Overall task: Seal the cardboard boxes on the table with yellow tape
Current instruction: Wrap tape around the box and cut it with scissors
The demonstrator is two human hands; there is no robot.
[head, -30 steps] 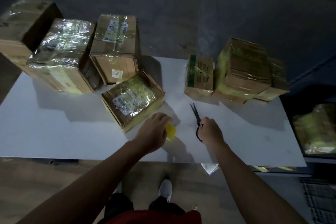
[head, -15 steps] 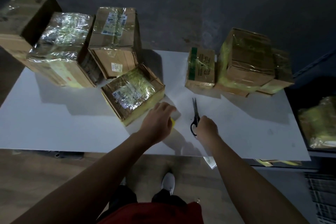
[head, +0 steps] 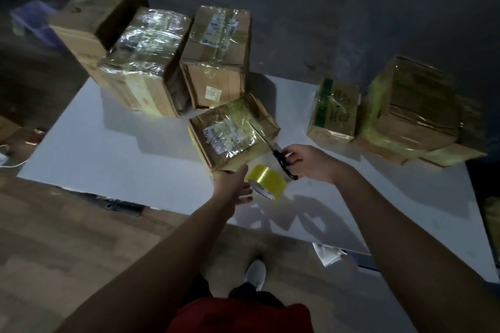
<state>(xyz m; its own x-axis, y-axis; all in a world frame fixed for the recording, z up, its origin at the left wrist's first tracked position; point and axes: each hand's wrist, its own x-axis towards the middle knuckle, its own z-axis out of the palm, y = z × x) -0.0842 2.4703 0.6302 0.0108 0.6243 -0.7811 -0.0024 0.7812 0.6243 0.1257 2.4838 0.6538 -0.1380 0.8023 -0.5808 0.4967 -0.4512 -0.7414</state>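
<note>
A small cardboard box [head: 230, 134] wrapped in yellowish tape sits at the middle of the white table [head: 121, 159]. Just in front of it a yellow tape roll [head: 267, 180] stands tilted on the table. My left hand [head: 234, 186] is right beside the roll with fingers stretched out, its fingertips at the roll's white core and its thumb near the box's front corner. My right hand [head: 311, 162] grips black scissors [head: 282, 161] by the handles. Their blades point up-left over the small box's right edge.
Three larger taped boxes [head: 143, 62] crowd the table's back left. A green-striped box [head: 334, 111] and a stacked pair [head: 414, 108] stand at the back right. The table's near edge runs above my shoes; a cable lies on the wooden floor at the far left.
My right hand lifted the scissors off the table and swung them toward the small box. My left hand opened and drew back, uncovering the tape roll.
</note>
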